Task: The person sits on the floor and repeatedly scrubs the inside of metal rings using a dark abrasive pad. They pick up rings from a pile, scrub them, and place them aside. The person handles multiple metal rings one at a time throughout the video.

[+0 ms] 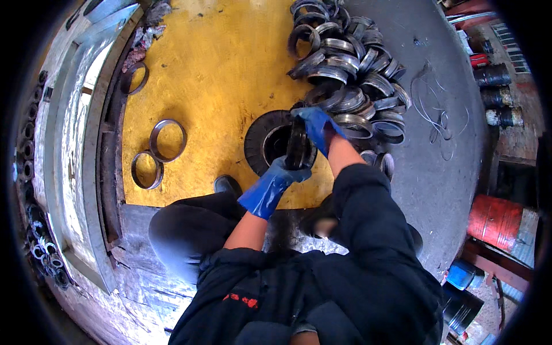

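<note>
Both my hands wear blue rubber gloves. My left hand is closed on the near edge of a dark, greasy metal ring. At its far edge, my right hand grips the same ring, which is held on edge. Directly beneath it lies a thick, round black piece with a ribbed top and a central hole. My hands and the ring cover its right part. Just beyond my right hand begins a big heap of dark metal rings.
Two loose rings lie left on the yellow sheet, and another ring leans at its left edge. A long metal frame runs along the left. Thin wire lies coiled on the right floor, near a red drum.
</note>
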Demonstrator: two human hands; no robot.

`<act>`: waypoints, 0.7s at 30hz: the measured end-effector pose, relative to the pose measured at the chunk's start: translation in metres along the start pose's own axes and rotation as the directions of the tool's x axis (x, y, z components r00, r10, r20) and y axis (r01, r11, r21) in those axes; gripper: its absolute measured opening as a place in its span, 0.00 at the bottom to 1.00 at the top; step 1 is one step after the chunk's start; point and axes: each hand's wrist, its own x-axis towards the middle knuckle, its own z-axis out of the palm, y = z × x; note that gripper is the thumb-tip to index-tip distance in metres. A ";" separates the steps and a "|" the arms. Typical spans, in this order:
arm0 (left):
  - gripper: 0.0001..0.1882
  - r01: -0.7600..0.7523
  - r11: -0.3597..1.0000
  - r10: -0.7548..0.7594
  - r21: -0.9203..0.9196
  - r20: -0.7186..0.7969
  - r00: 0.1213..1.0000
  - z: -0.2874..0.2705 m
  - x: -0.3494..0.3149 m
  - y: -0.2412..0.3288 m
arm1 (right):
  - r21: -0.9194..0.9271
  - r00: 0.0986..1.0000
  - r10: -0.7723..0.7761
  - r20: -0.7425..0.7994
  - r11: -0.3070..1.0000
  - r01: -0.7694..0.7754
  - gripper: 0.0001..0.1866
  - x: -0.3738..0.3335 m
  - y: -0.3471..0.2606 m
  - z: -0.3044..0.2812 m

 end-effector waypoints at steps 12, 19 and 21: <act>0.17 -0.031 0.984 0.007 -0.174 -0.138 0.990 -0.039 0.031 -0.069 | -0.740 0.346 -0.916 0.203 0.088 0.667 0.36 -0.120 0.080 0.029; 0.18 0.061 0.977 -0.099 -0.205 -0.181 0.978 -0.046 0.010 -0.059 | -0.812 0.851 -0.499 -0.160 0.558 0.174 0.35 -0.073 0.014 0.061; 0.18 0.001 0.967 -0.042 -0.254 -0.155 0.987 -0.054 0.012 -0.071 | -0.808 0.919 -0.357 -0.171 0.585 0.077 0.33 -0.063 -0.005 0.062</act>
